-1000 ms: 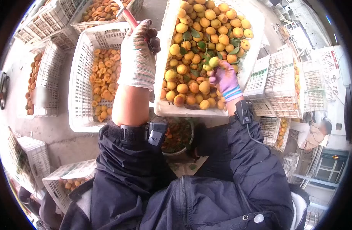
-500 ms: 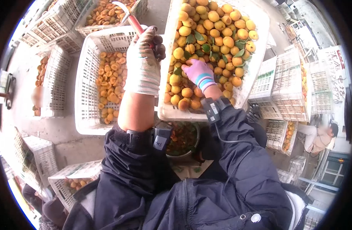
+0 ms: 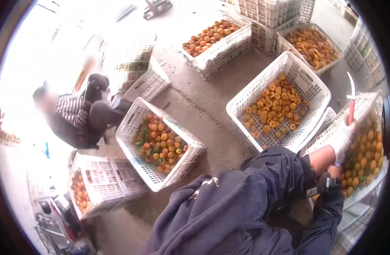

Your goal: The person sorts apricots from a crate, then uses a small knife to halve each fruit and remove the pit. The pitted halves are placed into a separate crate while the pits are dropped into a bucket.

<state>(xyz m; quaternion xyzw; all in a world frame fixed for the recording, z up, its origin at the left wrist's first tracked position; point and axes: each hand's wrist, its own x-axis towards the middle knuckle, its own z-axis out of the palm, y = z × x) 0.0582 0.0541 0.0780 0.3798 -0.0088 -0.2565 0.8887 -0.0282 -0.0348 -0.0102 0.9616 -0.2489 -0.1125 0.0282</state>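
At the right of the head view, my left hand [image 3: 342,137] in a whitish knit glove is closed around a curved knife [image 3: 352,104] with a red handle, its thin blade pointing up. Just beyond it is a white crate of whole apricots [image 3: 361,155] with some green leaves. My right hand [image 3: 339,161] is close to the left, at this crate's near side; its fingers are hidden. To the left of my arms, a white crate [image 3: 316,78] holds halved apricots [image 3: 280,106].
More crates stand around: one with apricots and leaves [image 3: 161,144], one of orange fruit [image 3: 209,37], one of halves [image 3: 313,46], and stacked crates [image 3: 269,17] behind. A seated person [image 3: 82,110] is at the left. A wheeled cart [image 3: 59,221] stands lower left.
My view has swung far to the left, so the apricot crate and both hands now lie at the right edge. The knife stays in my left hand. My right hand has become mostly hidden.
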